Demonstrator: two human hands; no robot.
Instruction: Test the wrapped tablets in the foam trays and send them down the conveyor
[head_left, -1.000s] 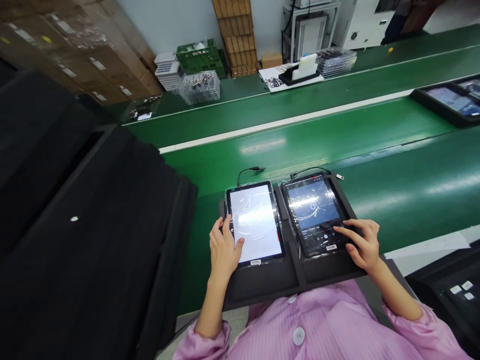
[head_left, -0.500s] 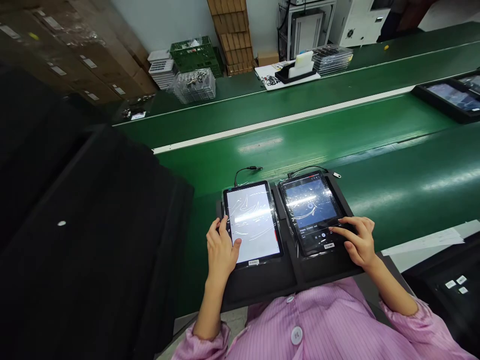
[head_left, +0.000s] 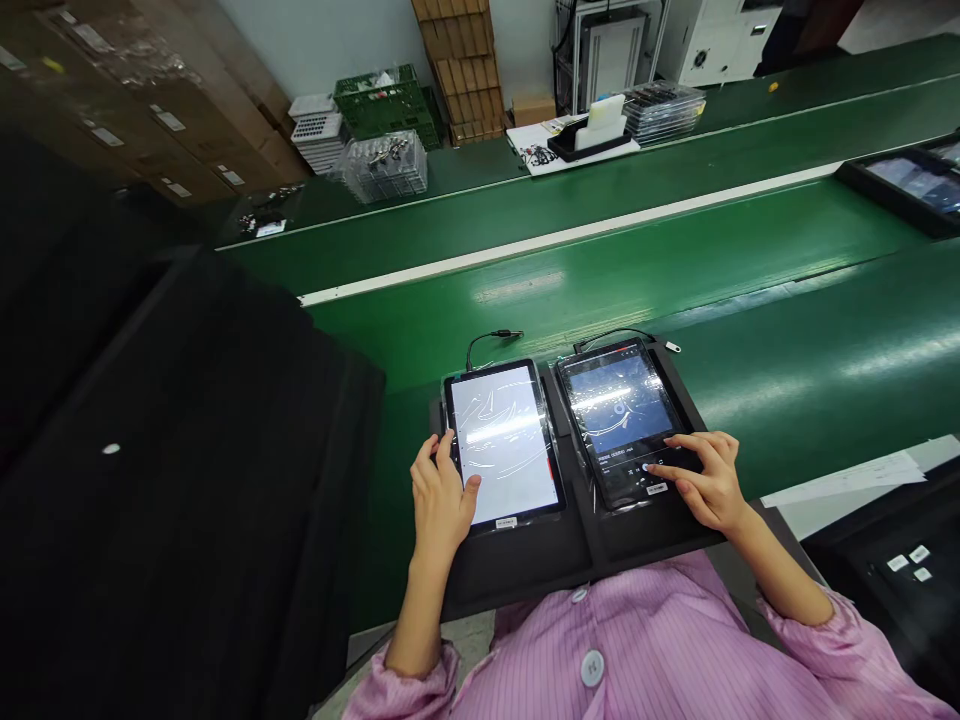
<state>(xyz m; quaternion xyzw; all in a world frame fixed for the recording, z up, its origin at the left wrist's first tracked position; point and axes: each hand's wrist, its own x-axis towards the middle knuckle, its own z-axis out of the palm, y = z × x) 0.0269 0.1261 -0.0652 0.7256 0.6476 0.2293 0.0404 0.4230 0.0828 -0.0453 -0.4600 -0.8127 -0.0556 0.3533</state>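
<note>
Two tablets lie side by side in a black foam tray (head_left: 517, 570) before me. The left tablet (head_left: 506, 440) has a bright white screen under clear film. My left hand (head_left: 441, 490) rests along its left edge, fingers apart, thumb over the lower left corner. On the right tablet (head_left: 622, 410) a media player shows, with a blue picture above its control buttons. My right hand (head_left: 709, 478) reaches over it from the right, fingers spread and index fingertip at the play button. A short black cable (head_left: 480, 342) comes off the left tablet's top; another cable (head_left: 611, 332) with a small white-ended plug runs from the right one.
A green conveyor belt (head_left: 570, 265) crosses behind the tray. More tablets in a black tray (head_left: 900, 190) sit at the far right. Tall black foam (head_left: 172, 480) stands close on my left. Green crates (head_left: 382, 105) and a white board (head_left: 525, 145) lie on the far bench.
My right hand has slid a little left and down across the right tablet, its index fingertip now at the play button. The left hand keeps its place on the left tablet.
</note>
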